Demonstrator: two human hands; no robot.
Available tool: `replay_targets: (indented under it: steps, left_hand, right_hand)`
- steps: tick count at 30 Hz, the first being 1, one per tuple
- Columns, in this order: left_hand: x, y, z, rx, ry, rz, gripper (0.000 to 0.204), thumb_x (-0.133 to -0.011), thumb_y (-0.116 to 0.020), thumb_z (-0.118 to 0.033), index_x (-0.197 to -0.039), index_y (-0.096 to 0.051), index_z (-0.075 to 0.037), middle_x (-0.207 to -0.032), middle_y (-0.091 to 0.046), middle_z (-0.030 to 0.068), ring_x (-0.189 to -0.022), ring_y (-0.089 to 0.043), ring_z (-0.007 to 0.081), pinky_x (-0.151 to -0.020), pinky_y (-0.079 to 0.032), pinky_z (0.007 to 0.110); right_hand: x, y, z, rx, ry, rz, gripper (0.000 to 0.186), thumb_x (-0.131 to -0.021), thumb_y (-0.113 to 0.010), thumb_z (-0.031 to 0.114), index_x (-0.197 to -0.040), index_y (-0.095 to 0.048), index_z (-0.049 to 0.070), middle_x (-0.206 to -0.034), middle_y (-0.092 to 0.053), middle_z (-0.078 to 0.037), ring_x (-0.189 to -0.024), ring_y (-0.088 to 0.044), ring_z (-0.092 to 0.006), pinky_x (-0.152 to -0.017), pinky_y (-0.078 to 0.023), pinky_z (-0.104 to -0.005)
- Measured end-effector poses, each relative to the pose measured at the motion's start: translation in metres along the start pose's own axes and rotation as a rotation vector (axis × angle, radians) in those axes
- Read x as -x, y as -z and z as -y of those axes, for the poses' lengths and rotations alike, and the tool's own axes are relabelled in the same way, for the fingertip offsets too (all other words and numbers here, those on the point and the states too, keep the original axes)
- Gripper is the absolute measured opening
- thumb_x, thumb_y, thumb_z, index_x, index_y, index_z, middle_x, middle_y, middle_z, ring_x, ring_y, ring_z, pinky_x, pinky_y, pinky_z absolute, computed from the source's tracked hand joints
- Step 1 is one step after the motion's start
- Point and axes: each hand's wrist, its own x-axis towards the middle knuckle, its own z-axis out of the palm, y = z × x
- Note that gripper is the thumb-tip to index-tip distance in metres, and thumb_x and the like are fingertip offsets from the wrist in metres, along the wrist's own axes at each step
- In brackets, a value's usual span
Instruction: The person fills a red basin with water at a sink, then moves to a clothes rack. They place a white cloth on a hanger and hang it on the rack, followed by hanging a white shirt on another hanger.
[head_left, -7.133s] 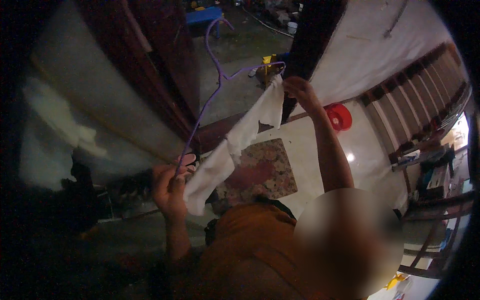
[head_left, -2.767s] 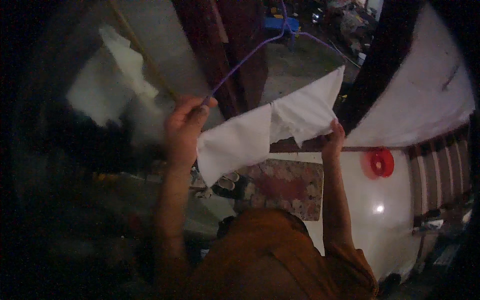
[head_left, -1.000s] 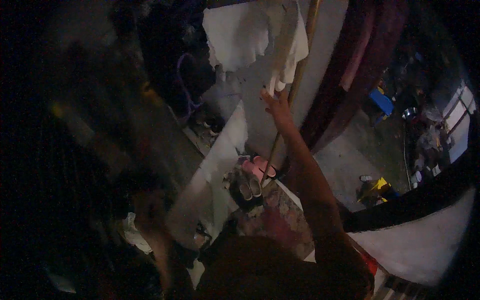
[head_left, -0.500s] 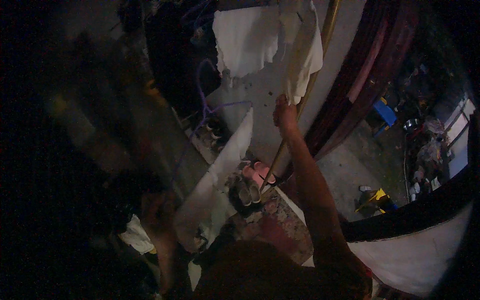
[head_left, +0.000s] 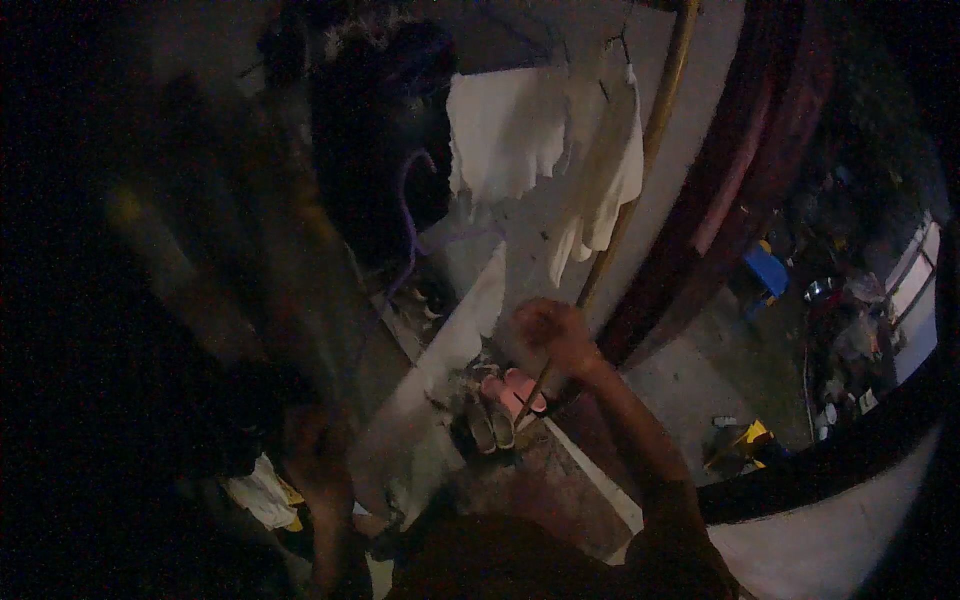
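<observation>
A purple clothes hanger (head_left: pixel 408 210) stands tilted left of the middle, its hook uppermost. Beside it a pale cloth (head_left: pixel 440 360) slants down toward my left hand (head_left: pixel 318 440). That hand is in deep shadow, near the hanger's lower end, and its fingers cannot be made out. A crumpled white cloth (head_left: pixel 262 492) with yellow edges lies just left of it. My right hand (head_left: pixel 552 328) is curled into a loose fist, slightly blurred, with nothing visible in it. It is below a hanging cream cloth (head_left: pixel 618 165), apart from it and close to a thin brownish pole (head_left: pixel 668 95).
A white cloth (head_left: pixel 508 130) hangs at the back. Pink slippers (head_left: pixel 515 390) and grey footwear (head_left: pixel 488 425) are below my right hand. Dark red drapery (head_left: pixel 715 190) runs along the right. Beyond it are a blue stool-like item (head_left: pixel 768 272), a yellow object (head_left: pixel 755 435) and clutter.
My right hand has let go of the cream cloth and come down toward me. The cloth now hangs free beside the pole. The view has shifted a little; my left hand stays low.
</observation>
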Motion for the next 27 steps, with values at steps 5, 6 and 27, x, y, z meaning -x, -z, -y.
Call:
replay_targets:
  steps: [5, 6, 27]
  left_hand:
    - [-0.007, 0.0, -0.017, -0.161, -0.056, -0.002, 0.013, -0.08, -0.06, -0.004, -0.093, -0.064, -0.003, -0.095, -0.057, 0.0106, -0.084, -0.054, 0.0235, -0.073, -0.045, 0.032]
    - [-0.008, -0.002, -0.016, -0.17, -0.063, -0.001, 0.013, -0.081, -0.06, -0.005, -0.093, -0.064, -0.003, -0.095, -0.058, 0.0107, -0.084, -0.054, 0.0237, -0.073, -0.045, 0.032]
    - [-0.029, -0.055, 0.018, -0.05, -0.11, -0.041, 0.018, -0.088, -0.057, -0.013, -0.103, -0.065, -0.006, -0.106, -0.061, 0.0131, -0.094, -0.056, 0.0293, -0.087, -0.044, 0.038]
  right_hand:
    - [-0.049, -0.051, 0.095, 0.496, 0.29, -0.146, 0.028, -0.095, -0.049, 0.026, -0.104, -0.059, 0.0, -0.09, -0.061, -0.007, -0.074, -0.056, -0.0124, -0.064, -0.047, -0.028]
    - [-0.063, -0.054, 0.108, 0.534, 0.357, -0.175, 0.029, -0.095, -0.049, 0.026, -0.106, -0.059, 0.001, -0.09, -0.061, -0.008, -0.074, -0.057, -0.0131, -0.065, -0.048, -0.0287]
    - [-0.312, 0.037, 0.2, 0.756, 0.815, -0.558, 0.02, -0.078, -0.064, 0.024, -0.078, -0.06, 0.004, -0.061, -0.054, -0.005, -0.046, -0.046, -0.014, -0.04, -0.035, -0.0271]
